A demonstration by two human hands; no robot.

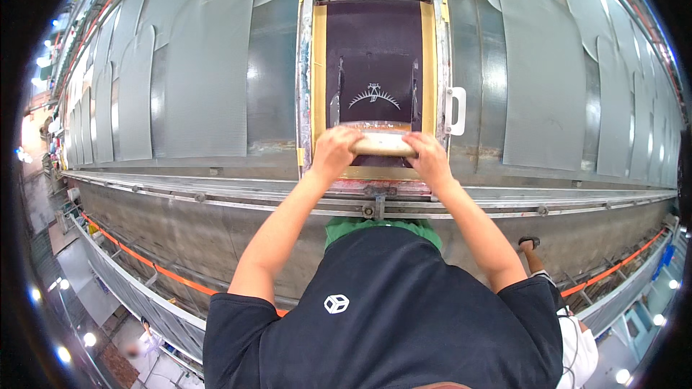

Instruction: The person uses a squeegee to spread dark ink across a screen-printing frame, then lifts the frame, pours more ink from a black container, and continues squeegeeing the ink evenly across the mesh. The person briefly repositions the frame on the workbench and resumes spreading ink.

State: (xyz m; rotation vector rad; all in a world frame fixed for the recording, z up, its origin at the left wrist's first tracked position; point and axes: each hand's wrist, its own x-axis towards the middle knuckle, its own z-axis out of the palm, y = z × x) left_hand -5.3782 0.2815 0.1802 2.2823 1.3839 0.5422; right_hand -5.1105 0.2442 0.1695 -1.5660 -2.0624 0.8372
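Both of my hands grip a squeegee (382,144) with a pale wooden handle, one at each end. My left hand (336,151) wraps round its left end, and my right hand (429,158) closes on the right end. The squeegee lies across the near part of a screen printing frame (305,72). Inside the frame, a dark mesh (373,32) carries a light curved design (374,96) just beyond the squeegee. Yellow tape (428,57) lines the frame's inner sides. A white handle (455,111) sticks out from its right side.
Grey fabric panels (209,79) lie in rows along the long table (274,79), with more panels (540,79) to the right. A metal rail (216,186) runs along the near edge. Another person's foot (530,243) and white clothing (577,349) show at the lower right.
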